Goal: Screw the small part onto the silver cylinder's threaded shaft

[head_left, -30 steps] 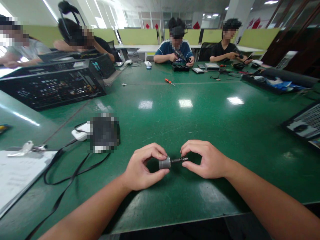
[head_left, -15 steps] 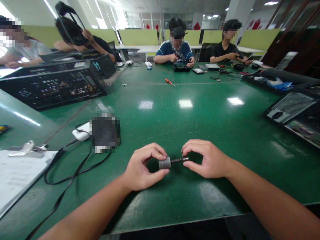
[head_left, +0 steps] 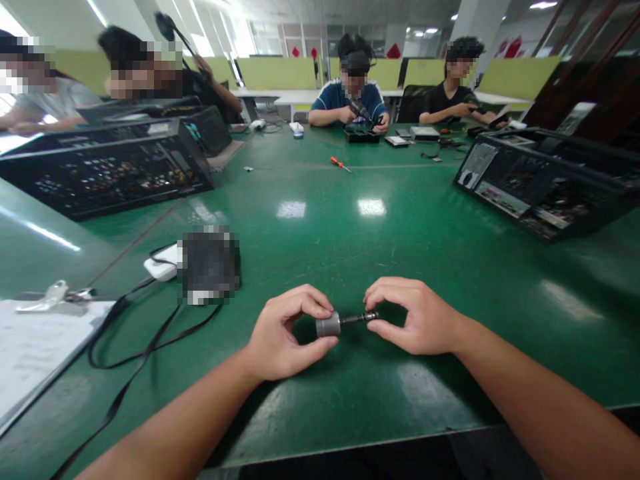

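A small metal part (head_left: pixel 329 325) with a grey cylinder and a thin dark shaft lies level, low over the green table. My left hand (head_left: pixel 290 333) is closed on the cylinder, thumb below and fingers above. At the other end, the shiny ribbed shaft tip sits between the thumb and fingertips of my right hand (head_left: pixel 407 317), which is curled in a pinch. The remaining fingers of both hands are partly hidden. To the left of my left hand lie a blurred dark object (head_left: pixel 210 267) and a black strap (head_left: pixel 123 393).
On the left are a clipboard with paper (head_left: pixel 50 347) and a black computer case (head_left: pixel 110 167). Another opened computer case (head_left: pixel 540 180) stands at right. An orange screwdriver (head_left: pixel 340 163) lies farther back on the green table (head_left: pixel 425 247). Several people sit around it.
The computer case on the right has been turned and shifted farther back. A person at the back left has lowered their head and moved a headset right. My hands have barely moved.
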Demonstrator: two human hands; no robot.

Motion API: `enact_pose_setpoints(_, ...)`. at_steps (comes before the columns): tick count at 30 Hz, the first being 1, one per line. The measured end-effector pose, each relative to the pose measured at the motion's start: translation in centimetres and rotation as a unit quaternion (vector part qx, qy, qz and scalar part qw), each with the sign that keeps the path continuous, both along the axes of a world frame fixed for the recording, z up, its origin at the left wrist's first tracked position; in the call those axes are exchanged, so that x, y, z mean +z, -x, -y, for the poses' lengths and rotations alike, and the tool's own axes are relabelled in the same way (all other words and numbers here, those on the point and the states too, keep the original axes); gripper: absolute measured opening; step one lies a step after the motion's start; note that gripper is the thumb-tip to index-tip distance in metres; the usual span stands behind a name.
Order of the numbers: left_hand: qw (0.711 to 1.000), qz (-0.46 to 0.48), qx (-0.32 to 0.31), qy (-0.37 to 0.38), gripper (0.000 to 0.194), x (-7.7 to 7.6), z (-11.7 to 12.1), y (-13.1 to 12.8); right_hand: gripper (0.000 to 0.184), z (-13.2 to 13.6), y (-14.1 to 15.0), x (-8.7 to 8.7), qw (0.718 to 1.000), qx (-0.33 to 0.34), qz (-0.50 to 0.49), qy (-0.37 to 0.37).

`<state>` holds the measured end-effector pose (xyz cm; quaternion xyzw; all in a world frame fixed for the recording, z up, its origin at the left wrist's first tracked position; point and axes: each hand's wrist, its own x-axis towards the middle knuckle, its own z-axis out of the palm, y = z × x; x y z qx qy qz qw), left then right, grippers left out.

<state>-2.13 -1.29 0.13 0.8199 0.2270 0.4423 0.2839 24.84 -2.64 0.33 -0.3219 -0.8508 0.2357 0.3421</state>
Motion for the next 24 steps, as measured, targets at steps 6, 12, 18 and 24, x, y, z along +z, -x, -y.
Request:
enact_pose_setpoints(6, 1.000, 0.002, 0.000, 0.004, 0.026, -0.3, -0.1, 0.2, 0.012, -0.1, -0.1, 0.0, 1.000, 0.000, -0.003, 0.001)
enact_pose_setpoints(12, 1.000, 0.008, 0.007, 0.005, 0.026, -0.2, 0.0, 0.2, 0.013, -0.2, -0.5, 0.1, 1.000, 0.003, -0.003, -0.006)
enact_pose_setpoints(18, 1.000, 0.012, 0.008, 0.007, 0.027, -0.1, 0.1, 0.3, 0.014, -0.3, -0.9, 0.3, 1.000, 0.003, -0.011, -0.015)
enact_pose_setpoints(24, 1.000, 0.027, 0.007, 0.008, 0.028, -0.1, -0.1, 0.6, 0.013, -0.5, -1.5, 0.5, 1.000, -0.008, -0.006, -0.020)
